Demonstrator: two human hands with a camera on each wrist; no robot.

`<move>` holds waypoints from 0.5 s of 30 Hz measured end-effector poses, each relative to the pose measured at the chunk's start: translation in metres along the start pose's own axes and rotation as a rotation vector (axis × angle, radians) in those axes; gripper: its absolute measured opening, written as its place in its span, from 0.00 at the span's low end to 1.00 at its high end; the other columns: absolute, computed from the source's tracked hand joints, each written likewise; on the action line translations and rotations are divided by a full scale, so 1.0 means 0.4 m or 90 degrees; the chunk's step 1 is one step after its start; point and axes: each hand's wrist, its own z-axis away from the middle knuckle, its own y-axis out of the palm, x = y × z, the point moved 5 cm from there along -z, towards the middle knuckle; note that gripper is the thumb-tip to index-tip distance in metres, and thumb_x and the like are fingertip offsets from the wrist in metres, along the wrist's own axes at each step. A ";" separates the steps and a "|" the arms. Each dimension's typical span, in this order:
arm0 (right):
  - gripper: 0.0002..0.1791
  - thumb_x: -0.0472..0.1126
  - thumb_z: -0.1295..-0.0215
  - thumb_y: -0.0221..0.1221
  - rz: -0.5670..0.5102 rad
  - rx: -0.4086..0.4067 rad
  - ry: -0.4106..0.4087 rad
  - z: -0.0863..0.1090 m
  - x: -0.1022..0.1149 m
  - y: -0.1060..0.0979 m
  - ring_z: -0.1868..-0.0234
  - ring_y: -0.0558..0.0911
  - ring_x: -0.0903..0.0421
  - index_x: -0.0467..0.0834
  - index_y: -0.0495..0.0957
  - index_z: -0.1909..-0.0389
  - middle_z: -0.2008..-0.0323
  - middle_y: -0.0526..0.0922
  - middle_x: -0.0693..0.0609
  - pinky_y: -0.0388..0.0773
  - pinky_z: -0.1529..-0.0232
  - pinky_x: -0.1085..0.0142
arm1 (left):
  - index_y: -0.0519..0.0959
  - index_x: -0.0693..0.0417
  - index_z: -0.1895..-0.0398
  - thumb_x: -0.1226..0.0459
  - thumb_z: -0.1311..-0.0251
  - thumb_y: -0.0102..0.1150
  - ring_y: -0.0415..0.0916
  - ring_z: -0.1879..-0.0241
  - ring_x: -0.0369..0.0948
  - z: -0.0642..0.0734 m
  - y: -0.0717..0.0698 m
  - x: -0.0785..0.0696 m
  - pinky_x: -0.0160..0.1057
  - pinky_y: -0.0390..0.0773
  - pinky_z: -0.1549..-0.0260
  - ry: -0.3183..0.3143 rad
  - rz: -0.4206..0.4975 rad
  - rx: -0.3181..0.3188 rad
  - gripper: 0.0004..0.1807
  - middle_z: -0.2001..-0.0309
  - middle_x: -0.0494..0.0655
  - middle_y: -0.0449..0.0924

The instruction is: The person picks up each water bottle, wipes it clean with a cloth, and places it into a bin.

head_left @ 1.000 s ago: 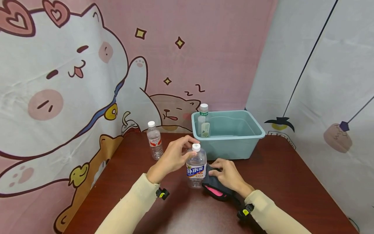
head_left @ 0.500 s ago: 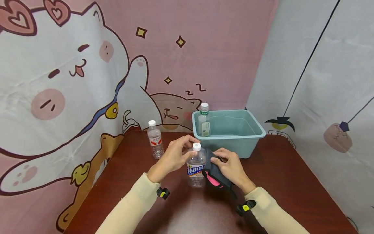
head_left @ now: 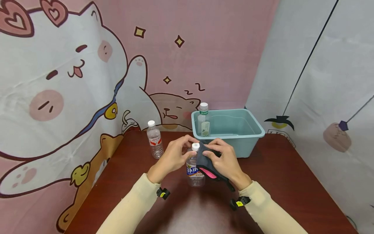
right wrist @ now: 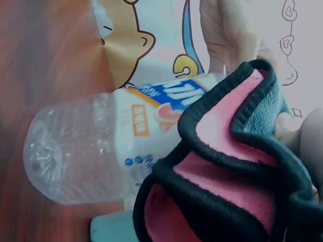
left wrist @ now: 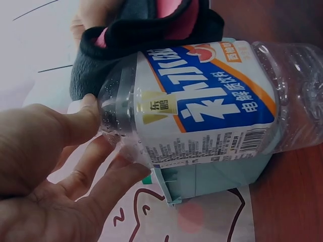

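A clear plastic drink bottle point(head_left: 191, 170) with a white cap and a blue, white and orange label stands upright on the table. My left hand point(head_left: 173, 155) holds it near the top, with thumb and fingers round the shoulder point(left wrist: 118, 118) just under the cap. In my right hand point(head_left: 227, 159) is a folded dark grey cloth point(head_left: 206, 160) with black edging and a pink inner side point(right wrist: 227, 121). The cloth lies up along the right side of the bottle, close to the cap, and covers part of the label in the head view.
Behind the hands stands a light blue plastic tub point(head_left: 239, 143) holding a green-labelled bottle point(head_left: 204, 122). Another clear bottle point(head_left: 155, 139) with a red label stands at the back left of the brown table point(head_left: 128, 182). A printed cartoon curtain point(head_left: 228, 48) hangs behind the table.
My right hand has lifted the cloth from low beside the bottle up and left, to its shoulder near the cap. The left hand has kept its place on the bottle.
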 end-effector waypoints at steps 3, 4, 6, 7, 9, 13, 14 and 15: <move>0.11 0.39 0.26 0.79 0.015 0.004 -0.007 -0.007 0.009 0.004 0.51 0.90 0.54 0.44 0.98 0.45 0.55 0.91 0.55 0.83 0.54 0.66 | 0.85 0.49 0.32 0.67 0.28 0.81 0.89 0.49 0.52 0.001 -0.002 0.000 0.51 0.93 0.45 -0.002 -0.009 -0.005 0.24 0.50 0.51 0.91; 0.11 0.38 0.26 0.79 0.020 0.004 -0.007 -0.007 0.009 0.005 0.51 0.90 0.53 0.44 0.98 0.46 0.56 0.91 0.54 0.84 0.54 0.65 | 0.85 0.49 0.32 0.67 0.28 0.81 0.90 0.49 0.53 0.002 -0.002 -0.001 0.51 0.93 0.45 -0.002 -0.007 -0.005 0.24 0.50 0.50 0.91; 0.11 0.37 0.26 0.79 0.030 0.004 -0.012 -0.005 0.008 0.005 0.52 0.90 0.53 0.43 0.97 0.46 0.56 0.91 0.54 0.85 0.56 0.63 | 0.85 0.48 0.32 0.66 0.28 0.81 0.90 0.49 0.52 0.003 -0.002 -0.002 0.48 0.92 0.44 -0.005 -0.008 -0.005 0.25 0.50 0.50 0.92; 0.12 0.37 0.27 0.79 0.038 0.005 -0.017 -0.004 0.008 0.005 0.52 0.90 0.52 0.42 0.97 0.46 0.56 0.91 0.53 0.85 0.56 0.62 | 0.85 0.48 0.32 0.66 0.28 0.81 0.90 0.49 0.52 0.004 -0.002 -0.001 0.47 0.92 0.44 -0.006 -0.007 -0.007 0.24 0.50 0.50 0.92; 0.12 0.36 0.27 0.80 0.053 0.010 -0.027 -0.001 0.007 0.005 0.52 0.91 0.52 0.41 0.97 0.45 0.56 0.91 0.53 0.87 0.55 0.60 | 0.85 0.48 0.33 0.66 0.28 0.82 0.90 0.48 0.52 0.005 -0.001 0.001 0.46 0.91 0.44 -0.010 -0.003 -0.008 0.24 0.51 0.49 0.92; 0.13 0.35 0.29 0.80 0.082 0.012 -0.040 0.004 0.002 0.000 0.50 0.93 0.50 0.40 0.97 0.46 0.55 0.92 0.52 0.90 0.52 0.56 | 0.85 0.48 0.33 0.66 0.28 0.82 0.91 0.47 0.53 0.005 0.000 0.005 0.46 0.91 0.44 -0.009 0.000 -0.011 0.23 0.51 0.49 0.92; 0.14 0.35 0.30 0.80 0.085 0.012 -0.038 0.005 -0.001 -0.002 0.50 0.93 0.50 0.40 0.97 0.46 0.55 0.92 0.52 0.90 0.51 0.55 | 0.85 0.48 0.33 0.66 0.28 0.82 0.91 0.47 0.53 0.005 -0.001 0.005 0.47 0.91 0.44 -0.007 0.000 -0.012 0.23 0.51 0.49 0.92; 0.14 0.34 0.30 0.81 0.085 0.013 -0.034 0.005 -0.006 -0.003 0.50 0.93 0.50 0.39 0.97 0.46 0.55 0.93 0.52 0.91 0.51 0.55 | 0.85 0.48 0.33 0.65 0.28 0.82 0.91 0.47 0.52 0.005 -0.001 0.006 0.47 0.91 0.44 -0.005 -0.002 -0.015 0.23 0.51 0.49 0.92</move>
